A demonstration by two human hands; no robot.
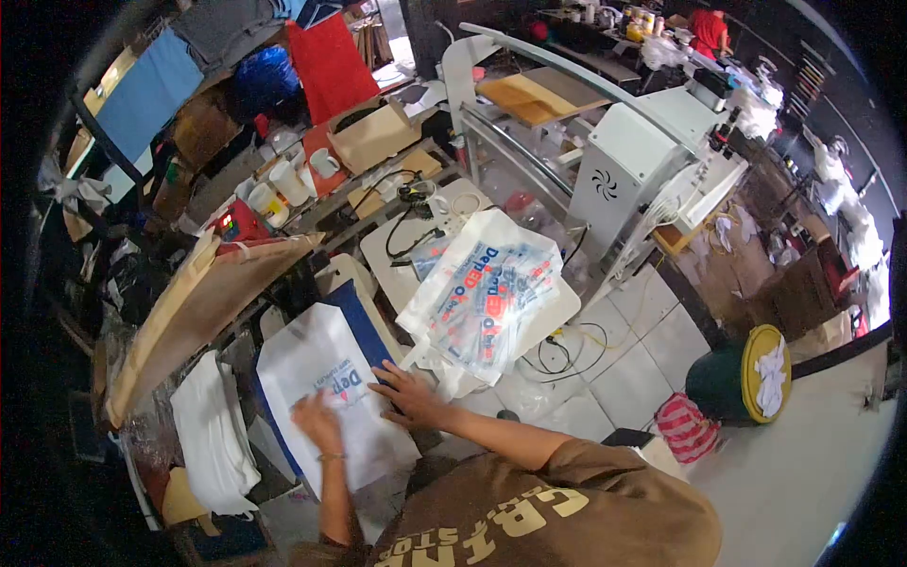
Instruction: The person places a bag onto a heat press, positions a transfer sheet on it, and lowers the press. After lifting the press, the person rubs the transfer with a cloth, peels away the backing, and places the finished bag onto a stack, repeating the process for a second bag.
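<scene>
A white cloth piece (316, 354) with blue and red printed lettering lies on a blue-edged flat board (357, 317). My left hand (318, 422) is over the cloth just below the print, blurred by motion, its fingers hard to make out. At the cloth's right edge, beside the lettering, my right hand (408, 394) rests with its fingers spread. To the upper right, several printed transfer sheets (491, 302) lie on a white cloth over a pale platen. A raised padded lid (208, 321) slants above the board on the left.
Folded white fabric (213, 435) lies at the lower left. White cups (286, 181) and a cardboard box (376, 137) stand at the back. A white machine (619, 180) is at the upper right. A green bin (718, 386) stands right. A person in red (707, 33) is far behind.
</scene>
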